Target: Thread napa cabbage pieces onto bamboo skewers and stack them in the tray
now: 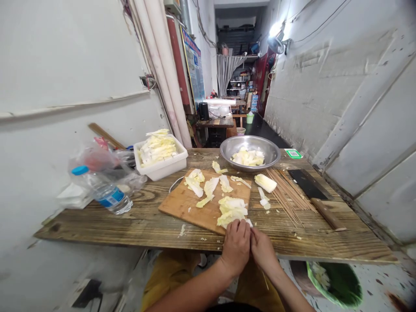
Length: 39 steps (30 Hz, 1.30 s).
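At the table's front edge, my left hand (236, 242) is closed on pale napa cabbage leaves (232, 209) at the near corner of the wooden cutting board (182, 203). Pressed close beside it, my right hand (262, 248) has its fingers closed on a thin bamboo skewer (265, 281), whose end shows below the palm. The skewer's other end is hidden by my hands. Several loose cabbage leaves (211, 187) lie across the board. Right of the board rests a short cabbage piece (265, 183), against a spread of bamboo skewers (290, 195).
A steel bowl (273, 152) with cabbage stands at the back. A cleaver (308, 186) lies at right. On the left are a white tub (167, 170) of skewered-looking cabbage and a tilted water bottle (108, 196). A green-lined bin (346, 281) sits below the table at right.
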### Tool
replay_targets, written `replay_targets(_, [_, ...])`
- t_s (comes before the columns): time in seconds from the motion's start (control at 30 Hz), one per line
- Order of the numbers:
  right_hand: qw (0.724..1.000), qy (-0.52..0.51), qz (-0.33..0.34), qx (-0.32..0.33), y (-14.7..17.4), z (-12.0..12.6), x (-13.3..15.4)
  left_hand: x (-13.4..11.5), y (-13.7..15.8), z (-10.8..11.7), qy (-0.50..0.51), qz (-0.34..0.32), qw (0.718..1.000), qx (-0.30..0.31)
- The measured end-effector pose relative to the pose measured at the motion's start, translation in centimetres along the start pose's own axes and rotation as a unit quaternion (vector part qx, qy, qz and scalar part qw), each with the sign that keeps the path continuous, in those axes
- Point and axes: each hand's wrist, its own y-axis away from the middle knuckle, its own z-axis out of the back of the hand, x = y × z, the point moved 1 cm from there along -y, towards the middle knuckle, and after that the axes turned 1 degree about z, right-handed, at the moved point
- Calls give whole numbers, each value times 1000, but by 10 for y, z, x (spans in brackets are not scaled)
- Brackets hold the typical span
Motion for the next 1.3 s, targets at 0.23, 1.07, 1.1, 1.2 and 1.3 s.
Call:
replay_targets(0.23, [999, -31, 11, 15, -2, 3, 4, -4, 1, 11, -27, -16, 1000, 2])
replay_targets(1.07, [981, -182, -53, 40, 26, -3, -9, 76, -36, 77, 164, 142, 975, -49])
replay_targets(1.1, [987, -157, -23, 30, 28, -1, -7, 90, -41, 80, 166, 169, 970, -52])
replay_targets(1.2, [995, -81, 63, 1, 35, 9, -3, 124, -52, 85, 195, 244, 949, -34])
replay_targets(1.3, [991, -31, 123, -33, 41, 16, -2, 131, -58, 86, 273, 306, 912, -9])
